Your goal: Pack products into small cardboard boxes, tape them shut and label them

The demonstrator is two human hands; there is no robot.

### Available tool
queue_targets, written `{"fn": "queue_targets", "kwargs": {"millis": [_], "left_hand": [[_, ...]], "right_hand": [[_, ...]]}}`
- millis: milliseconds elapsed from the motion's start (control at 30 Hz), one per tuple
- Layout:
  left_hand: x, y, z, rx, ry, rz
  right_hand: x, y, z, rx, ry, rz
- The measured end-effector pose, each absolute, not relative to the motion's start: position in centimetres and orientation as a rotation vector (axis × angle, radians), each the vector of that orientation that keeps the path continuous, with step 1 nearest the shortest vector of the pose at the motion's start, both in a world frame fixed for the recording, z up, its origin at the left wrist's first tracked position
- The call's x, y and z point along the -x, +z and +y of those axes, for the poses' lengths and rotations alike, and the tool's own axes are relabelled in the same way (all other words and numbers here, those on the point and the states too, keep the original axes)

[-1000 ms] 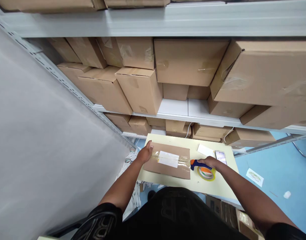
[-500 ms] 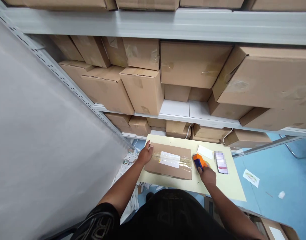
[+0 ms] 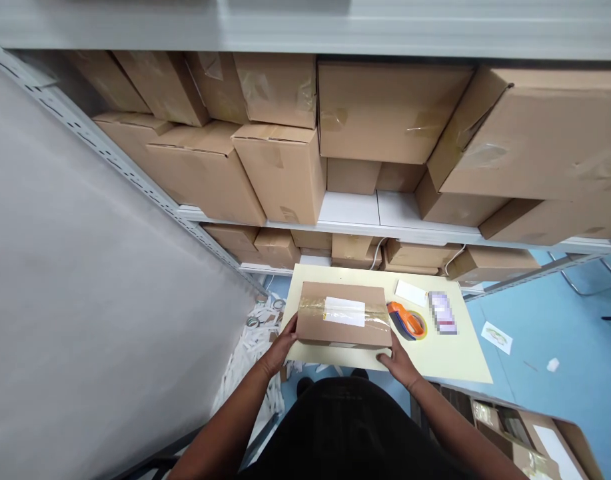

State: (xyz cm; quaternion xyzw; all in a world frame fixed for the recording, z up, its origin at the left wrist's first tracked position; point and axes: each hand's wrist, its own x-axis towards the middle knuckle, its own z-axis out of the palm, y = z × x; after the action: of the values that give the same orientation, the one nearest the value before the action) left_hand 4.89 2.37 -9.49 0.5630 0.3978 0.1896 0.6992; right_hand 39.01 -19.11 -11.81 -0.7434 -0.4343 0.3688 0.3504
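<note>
A taped cardboard box (image 3: 345,335) with a white label (image 3: 344,311) on top lies across the pale yellow table (image 3: 455,360). My left hand (image 3: 281,347) grips its left end near the front corner. At the right front corner, my right hand (image 3: 399,360) holds the box, with the thumb apart on the near side. An orange and blue tape dispenser (image 3: 408,321) lies just right of the box, touched by neither hand. Beyond it are a white card (image 3: 410,293) and a phone (image 3: 442,313) with a blurred screen.
Shelves (image 3: 355,208) full of cardboard boxes rise behind the table. A grey wall (image 3: 110,280) stands at the left, with white paper scraps (image 3: 245,363) on the floor beside it. An open carton (image 3: 575,440) holding packages is at the lower right.
My right hand has let go of the tape dispenser and moved left onto the box. My left hand has slid toward the box's near corner. The box sits slightly farther right.
</note>
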Motion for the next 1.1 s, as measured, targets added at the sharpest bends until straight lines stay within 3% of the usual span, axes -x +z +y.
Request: {"fn": "queue_targets", "kwargs": {"millis": [133, 300, 400, 533, 800, 933, 1100], "left_hand": [[-5.9, -7.6, 2.7, -1.519, 0.461, 0.851], [-10.0, -7.1, 6.2, -1.859, 0.398, 1.210], [-12.5, -7.6, 8.1, -1.855, 0.324, 1.392], [-14.3, -7.8, 9.2, -1.908, 0.246, 1.504], [-15.0, -6.5, 8.3, -2.154, 0.271, 1.642], [-15.0, -4.8, 6.4, -2.484, 0.530, 1.410], [-17.0, -1.4, 2.0, -2.411, 0.525, 0.831]], "right_hand": [[-39.3, -7.8, -16.0, 2.019, 0.789, -1.052], [-40.8, -5.6, -10.3, 2.343, 0.827, -0.911], [-41.7, -7.1, -8.5, 2.301, 0.914, -0.825], [-43.9, -10.2, -10.7, 2.282, 0.726, -0.777], [-47.1, -15.5, -17.7, 2.826, 0.518, -1.206], [-47.8, -15.6, -17.7, 2.728, 0.508, -1.129], [-47.5, -11.9, -19.9, 2.141, 0.816, -0.581]]}}
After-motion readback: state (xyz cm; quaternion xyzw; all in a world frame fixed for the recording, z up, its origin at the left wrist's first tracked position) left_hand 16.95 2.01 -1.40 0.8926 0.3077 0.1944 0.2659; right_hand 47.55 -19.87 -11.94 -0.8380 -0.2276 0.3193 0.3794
